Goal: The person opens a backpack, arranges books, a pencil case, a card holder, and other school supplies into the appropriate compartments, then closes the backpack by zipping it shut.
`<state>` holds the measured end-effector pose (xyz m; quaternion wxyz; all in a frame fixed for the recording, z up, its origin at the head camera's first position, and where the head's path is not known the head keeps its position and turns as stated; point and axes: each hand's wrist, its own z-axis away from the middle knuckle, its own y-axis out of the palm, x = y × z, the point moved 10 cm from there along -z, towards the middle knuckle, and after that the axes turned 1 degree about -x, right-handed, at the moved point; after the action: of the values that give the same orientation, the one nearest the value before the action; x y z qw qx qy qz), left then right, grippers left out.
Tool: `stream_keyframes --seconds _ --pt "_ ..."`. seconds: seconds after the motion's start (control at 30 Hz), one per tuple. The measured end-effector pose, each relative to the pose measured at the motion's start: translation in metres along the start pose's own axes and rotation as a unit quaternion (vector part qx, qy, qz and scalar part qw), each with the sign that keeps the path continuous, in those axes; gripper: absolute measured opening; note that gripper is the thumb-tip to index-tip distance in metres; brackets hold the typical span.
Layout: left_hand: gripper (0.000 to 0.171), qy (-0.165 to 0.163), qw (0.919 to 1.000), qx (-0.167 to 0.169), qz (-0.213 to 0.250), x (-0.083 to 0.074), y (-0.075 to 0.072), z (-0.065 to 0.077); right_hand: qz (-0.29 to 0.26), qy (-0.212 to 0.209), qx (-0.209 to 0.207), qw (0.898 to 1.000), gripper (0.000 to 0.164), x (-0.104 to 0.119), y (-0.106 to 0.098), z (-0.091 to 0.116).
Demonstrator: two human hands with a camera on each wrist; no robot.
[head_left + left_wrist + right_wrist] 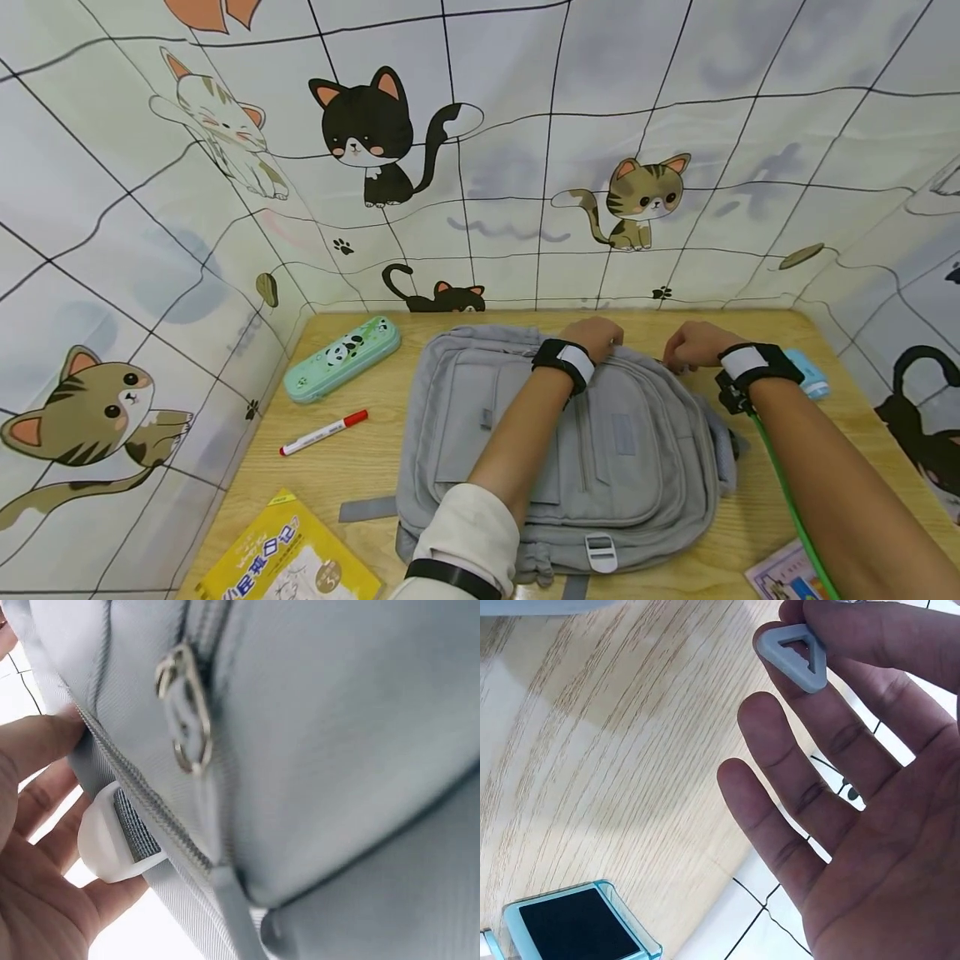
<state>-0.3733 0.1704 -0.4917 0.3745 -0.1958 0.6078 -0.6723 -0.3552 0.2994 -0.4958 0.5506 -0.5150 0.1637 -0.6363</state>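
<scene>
A grey backpack (480,400) lies on the wooden table, its front pocket side facing up. My left hand (594,337) grips its top edge. In the left wrist view the thumb (41,742) presses the fabric beside a zipper (142,787), with the other fingers behind it around a white plastic buckle (112,832). A metal zipper pull (184,712) hangs nearby. At the bag's upper right, my right hand (697,346) pinches a small grey triangular zipper pull (795,656) between thumb and forefinger. Its other fingers are extended.
A green panda pencil case (342,358), a red-capped marker (322,433) and a yellow booklet (288,558) lie left of the bag. On the right are a light blue object (808,372) with a dark panel and a card-like booklet (787,571). Cat-printed cloth surrounds the table.
</scene>
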Motion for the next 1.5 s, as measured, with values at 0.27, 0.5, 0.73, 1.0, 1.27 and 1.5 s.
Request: stream_keyframes --seconds 0.27,0.5,0.73,1.0,1.27,1.5 --pt "0.029 0.008 0.9997 -0.019 0.015 0.000 -0.008 0.006 0.002 -0.027 -0.002 1.000 0.020 0.007 0.005 0.010" --pt "0.030 0.005 0.9995 -0.024 0.020 -0.002 -0.008 0.006 -0.003 -0.035 -0.002 0.999 0.020 0.010 0.008 0.025" --pt "0.030 0.010 0.9991 -0.028 0.030 -0.004 -0.006 0.006 -0.001 -0.030 -0.006 1.000 0.019 0.010 0.008 0.039" --pt "0.030 0.023 0.9992 -0.023 0.021 -0.002 -0.001 -0.001 0.024 -0.030 -0.005 0.999 0.020 0.011 0.009 0.059" --pt "0.029 0.023 0.9990 -0.033 0.021 0.001 -0.005 -0.002 0.041 -0.024 0.002 0.999 0.020 0.021 0.011 0.077" --pt "0.029 0.019 0.9988 -0.038 0.023 0.003 -0.005 -0.001 0.027 -0.016 0.024 0.999 0.027 0.021 0.023 0.090"
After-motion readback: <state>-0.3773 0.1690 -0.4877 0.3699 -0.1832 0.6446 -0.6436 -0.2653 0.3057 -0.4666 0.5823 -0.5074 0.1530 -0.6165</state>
